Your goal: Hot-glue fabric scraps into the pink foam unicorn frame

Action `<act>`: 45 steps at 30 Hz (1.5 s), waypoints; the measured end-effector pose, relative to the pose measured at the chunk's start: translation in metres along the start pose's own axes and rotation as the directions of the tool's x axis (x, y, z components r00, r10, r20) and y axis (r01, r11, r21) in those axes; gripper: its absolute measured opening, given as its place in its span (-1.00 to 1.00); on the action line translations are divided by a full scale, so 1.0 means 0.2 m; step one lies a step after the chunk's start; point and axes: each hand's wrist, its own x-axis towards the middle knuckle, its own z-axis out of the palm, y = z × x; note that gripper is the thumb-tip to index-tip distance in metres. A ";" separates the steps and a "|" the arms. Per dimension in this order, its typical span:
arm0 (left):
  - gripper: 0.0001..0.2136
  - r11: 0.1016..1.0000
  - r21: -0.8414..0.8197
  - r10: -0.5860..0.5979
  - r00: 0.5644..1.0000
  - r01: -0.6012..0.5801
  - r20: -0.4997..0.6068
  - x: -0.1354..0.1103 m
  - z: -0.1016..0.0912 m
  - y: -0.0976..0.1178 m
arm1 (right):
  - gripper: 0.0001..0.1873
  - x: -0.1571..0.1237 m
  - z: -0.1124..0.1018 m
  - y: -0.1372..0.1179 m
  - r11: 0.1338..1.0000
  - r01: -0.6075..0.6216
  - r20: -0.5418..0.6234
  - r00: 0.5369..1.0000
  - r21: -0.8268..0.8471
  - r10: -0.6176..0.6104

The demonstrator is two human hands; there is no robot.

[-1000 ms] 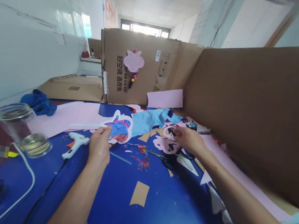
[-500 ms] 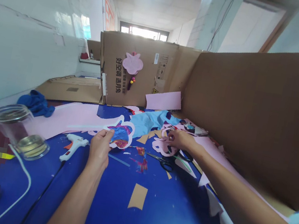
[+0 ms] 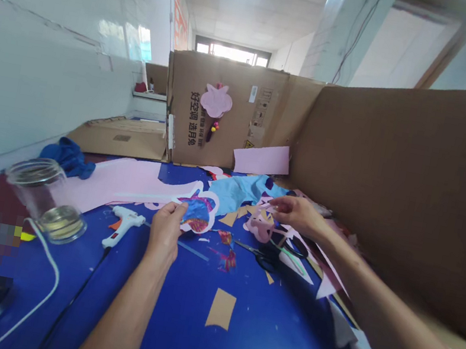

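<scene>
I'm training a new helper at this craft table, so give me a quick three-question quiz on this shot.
1. What does the left hand hold: A) a brown paper scrap, B) a cutout with a blue and magenta centre, or C) the blue cloth?
2. True or false: the hot glue gun lies on the blue table top, to the left of the left hand.
3. Which hand is nearer the black-handled scissors?

Key: 1. B; 2. True; 3. The right hand, which holds a pink paper cutout.
</scene>
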 end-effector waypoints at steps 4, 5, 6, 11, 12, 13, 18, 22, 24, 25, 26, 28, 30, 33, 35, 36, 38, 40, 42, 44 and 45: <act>-0.57 1.000 -0.012 -0.016 1.000 0.016 0.014 0.01 0.00 -0.01 | -0.57 -0.07 -0.06 -0.09 0.981 0.080 -0.061 0.996 0.176 -0.070; -0.57 1.000 -0.013 -0.020 1.000 0.020 0.017 0.01 0.00 -0.02 | -0.53 -0.08 -0.07 -0.12 0.972 0.095 -0.067 0.994 0.216 -0.082; -0.58 1.000 -0.011 -0.024 1.000 0.024 0.020 0.01 -0.01 -0.02 | -0.48 -0.10 -0.08 -0.14 0.962 0.106 -0.066 0.994 0.253 -0.092; -0.59 0.998 0.018 -0.065 0.995 0.063 0.080 0.00 -0.02 -0.03 | -0.43 -0.19 -0.12 -0.31 0.892 0.142 -0.028 0.989 0.429 -0.144; -0.59 0.997 0.026 -0.078 0.992 0.076 0.103 0.00 -0.02 -0.04 | -0.43 -0.21 -0.13 -0.34 0.872 0.142 -0.006 0.988 0.468 -0.157; -0.59 0.996 0.033 -0.092 0.988 0.088 0.126 -0.01 -0.02 -0.04 | -0.42 -0.23 -0.13 -0.38 0.853 0.129 0.036 0.985 0.506 -0.170; -0.62 0.988 0.054 -0.155 0.956 0.146 0.250 -0.03 -0.01 -0.06 | -0.40 -0.26 -0.07 -0.51 0.709 0.086 0.151 0.953 0.700 -0.264; -0.60 0.983 0.027 -0.179 0.914 0.182 0.364 -0.06 0.02 -0.07 | -0.22 -0.17 0.11 -0.54 0.646 0.059 0.183 0.936 0.761 -0.301; -0.57 0.984 0.001 -0.167 0.905 0.181 0.392 -0.07 0.02 -0.06 | -0.19 -0.11 0.21 -0.52 0.667 0.062 0.179 0.941 0.743 -0.286; -0.56 0.984 -0.006 -0.162 0.905 0.179 0.394 -0.08 0.02 -0.06 | -0.21 -0.09 0.25 -0.51 0.672 0.070 0.163 0.947 0.737 -0.277; -0.55 0.984 -0.008 -0.162 0.907 0.179 0.389 -0.08 0.02 -0.06 | -0.23 -0.07 0.29 -0.50 0.679 0.079 0.144 0.953 0.730 -0.266; -0.55 0.982 -0.001 -0.173 0.912 0.186 0.372 -0.08 0.01 -0.06 | -0.25 -0.05 0.34 -0.47 0.699 0.105 0.101 0.964 0.707 -0.247; -0.54 0.980 0.011 -0.190 0.914 0.199 0.360 -0.07 0.01 -0.06 | -0.30 -0.05 0.35 -0.45 0.724 0.133 0.059 0.970 0.676 -0.234; -0.54 0.975 0.028 -0.217 0.909 0.221 0.356 -0.07 0.02 -0.06 | -0.38 -0.05 0.36 -0.41 0.758 0.162 0.002 0.977 0.632 -0.211; -0.57 0.972 0.043 -0.231 0.903 0.231 0.361 -0.07 0.04 -0.06 | -0.40 -0.05 0.37 -0.38 0.768 0.170 -0.032 0.981 0.618 -0.191; -0.59 0.971 0.051 -0.237 0.899 0.235 0.369 -0.07 0.05 -0.06 | -0.40 -0.05 0.37 -0.37 0.767 0.170 -0.045 0.982 0.619 -0.182; -0.62 0.969 0.062 -0.243 0.890 0.237 0.387 -0.08 0.06 -0.05 | -0.38 -0.04 0.39 -0.34 0.750 0.163 -0.050 0.984 0.641 -0.171; -0.65 0.969 0.066 -0.245 0.883 0.238 0.401 -0.08 0.06 -0.05 | -0.35 -0.04 0.41 -0.33 0.719 0.149 -0.039 0.985 0.678 -0.167; -0.68 0.970 0.063 -0.241 0.883 0.237 0.403 -0.08 0.07 -0.05 | -0.33 -0.03 0.43 -0.32 0.688 0.134 -0.030 0.986 0.713 -0.162; -0.71 0.970 0.059 -0.238 0.886 0.235 0.397 -0.08 0.06 -0.06 | -0.33 -0.03 0.44 -0.32 0.662 0.122 -0.029 0.988 0.740 -0.150; -0.72 0.970 0.058 -0.238 0.888 0.235 0.393 -0.08 0.06 -0.06 | -0.33 -0.03 0.44 -0.32 0.651 0.116 -0.029 0.989 0.750 -0.143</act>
